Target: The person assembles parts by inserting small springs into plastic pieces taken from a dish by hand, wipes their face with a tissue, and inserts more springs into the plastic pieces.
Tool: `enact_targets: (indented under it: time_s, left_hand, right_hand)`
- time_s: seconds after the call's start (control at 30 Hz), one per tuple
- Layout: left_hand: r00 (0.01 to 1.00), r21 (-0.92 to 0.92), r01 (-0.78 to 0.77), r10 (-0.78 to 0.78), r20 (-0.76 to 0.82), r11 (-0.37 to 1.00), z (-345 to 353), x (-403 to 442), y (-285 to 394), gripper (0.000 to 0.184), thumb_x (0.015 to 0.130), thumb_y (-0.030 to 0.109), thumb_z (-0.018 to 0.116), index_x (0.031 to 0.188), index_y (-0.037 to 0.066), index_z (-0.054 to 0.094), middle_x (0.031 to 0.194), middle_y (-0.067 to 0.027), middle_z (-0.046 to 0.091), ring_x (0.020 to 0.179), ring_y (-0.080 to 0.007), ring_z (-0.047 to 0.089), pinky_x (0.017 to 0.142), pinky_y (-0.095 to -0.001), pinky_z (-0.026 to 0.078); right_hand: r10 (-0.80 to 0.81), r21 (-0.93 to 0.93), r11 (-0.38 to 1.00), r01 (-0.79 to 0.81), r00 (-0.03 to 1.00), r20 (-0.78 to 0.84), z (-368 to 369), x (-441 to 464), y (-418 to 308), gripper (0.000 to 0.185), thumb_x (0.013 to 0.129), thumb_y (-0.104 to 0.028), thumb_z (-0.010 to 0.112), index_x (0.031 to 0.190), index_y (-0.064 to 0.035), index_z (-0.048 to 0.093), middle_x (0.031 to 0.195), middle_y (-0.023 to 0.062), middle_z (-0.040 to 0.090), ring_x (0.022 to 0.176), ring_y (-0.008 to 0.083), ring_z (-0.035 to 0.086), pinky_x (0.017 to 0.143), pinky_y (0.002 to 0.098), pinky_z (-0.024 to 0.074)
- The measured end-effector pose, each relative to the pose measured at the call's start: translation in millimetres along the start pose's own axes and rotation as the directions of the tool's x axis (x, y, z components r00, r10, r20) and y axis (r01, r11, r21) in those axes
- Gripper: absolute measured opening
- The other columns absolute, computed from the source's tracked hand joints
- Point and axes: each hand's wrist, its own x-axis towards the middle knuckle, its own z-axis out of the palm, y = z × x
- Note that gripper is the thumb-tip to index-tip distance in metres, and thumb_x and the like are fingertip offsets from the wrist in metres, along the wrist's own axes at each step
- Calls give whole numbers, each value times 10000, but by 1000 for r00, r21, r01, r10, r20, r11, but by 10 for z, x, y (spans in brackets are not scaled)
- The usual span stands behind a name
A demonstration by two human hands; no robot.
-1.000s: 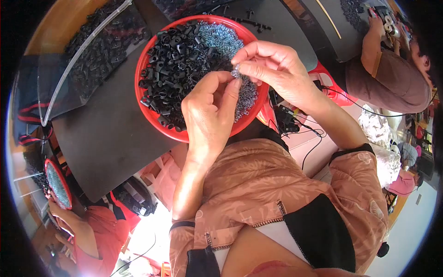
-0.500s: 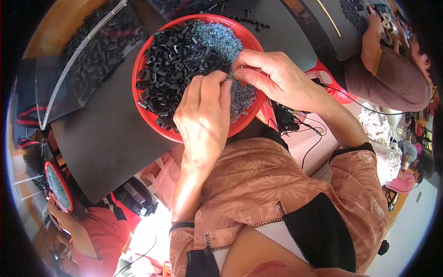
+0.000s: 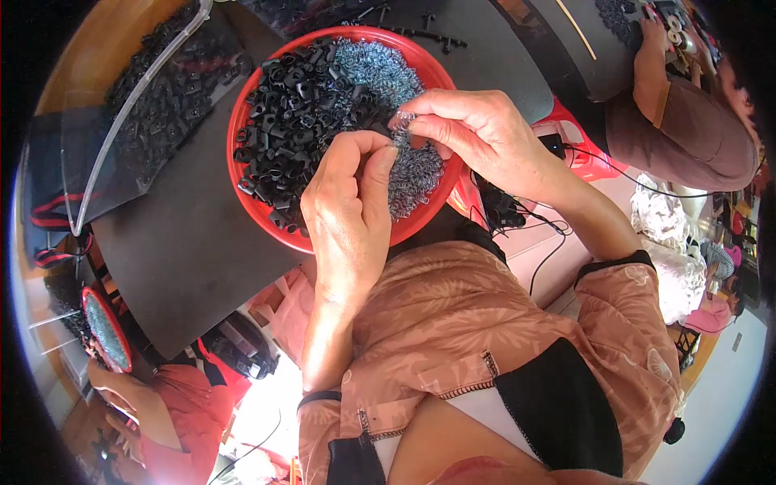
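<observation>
Above the basin [image 3: 437, 77], the right hand [image 3: 489, 145] pinches 1 spring [image 3: 402, 123] in closed fingertips; the left hand's [image 3: 346, 218] thumb and forefinger nearly meet, contents unclear. Many loose springs [image 3: 416, 176] and black parts [image 3: 295, 117] apparently remain; finished pieces cannot be distinguished.

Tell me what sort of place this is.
Probably a small-parts assembly workshop: a red basin holds heaps of black pieces and spring-like coils, a second red container is beside a person at the picture's left, and another person is at right.

Right hand [image 3: 489, 139], beside left hand [image 3: 347, 212], pinches coils [image 3: 403, 120] above 1 red basin [image 3: 437, 74].
</observation>
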Motion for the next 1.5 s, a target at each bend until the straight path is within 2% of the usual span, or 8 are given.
enact_targets:
  time_s: [0.23,0.33,0.7,0.8,0.97,1.2,1.33,1.5]
  left_hand:
    - [1000,-28,3,-4,-9,1000,16,-12,-26,46,919,29,611,927,-17,607,808,-135,620,700,-225,617,660,-315,485]
    - [998,49,-55,56,-23,997,38,-13,-15,40,904,19,622,927,-11,605,823,-137,622,707,-262,625,660,-332,492]
    - [937,383,-318,348,-9,867,100,-27,-51,128,867,44,670,972,45,598,825,-107,589,727,-301,607,619,-399,484]
    - [957,325,-262,287,-31,909,111,-42,-64,127,863,32,672,969,40,604,826,-117,603,723,-308,606,621,-382,489]
    - [998,-36,45,-44,34,998,75,-60,-32,98,967,106,588,974,12,614,787,-18,606,690,-111,557,604,-252,433]
    - [878,-515,470,-322,354,717,-29,-71,6,147,994,175,571,1053,52,627,794,45,571,659,-10,459,576,-154,346]
    - [890,-508,450,-318,327,734,19,-80,8,140,991,170,577,1048,52,628,804,46,573,659,-10,458,575,-154,351]
    - [930,-479,367,-306,203,797,38,-72,12,122,988,153,581,1038,52,629,804,47,574,659,-8,462,573,-157,353]
  right_hand:
    - [225,22,974,-227,973,60,-118,-27,-59,198,921,-129,656,1093,-34,676,827,127,713,711,195,697,629,306,527]
    - [-80,-93,992,79,997,-8,-80,-31,23,194,915,-138,661,1076,-30,680,811,126,703,630,227,661,594,313,510]
    - [-6,-19,1000,7,998,62,-35,4,48,171,900,-170,674,888,-1,649,689,170,606,599,315,613,560,365,468]
    - [-2,31,1000,0,999,55,-25,0,45,169,905,-167,667,890,0,641,704,166,608,609,309,610,564,360,468]
    - [-100,0,995,100,995,10,-36,-3,-23,150,907,-138,661,911,7,624,763,153,624,654,290,621,588,342,478]
    - [0,162,987,1,1000,-10,-55,-11,-106,102,913,-75,650,962,14,639,826,103,680,759,166,680,651,269,515]
    - [90,269,959,-83,996,-14,-57,-8,-98,120,920,-81,651,1001,8,654,855,101,699,822,104,681,687,246,529]
    - [32,93,995,-28,998,-45,-38,-54,-30,135,913,-113,669,979,4,659,808,105,687,722,134,662,618,269,503]
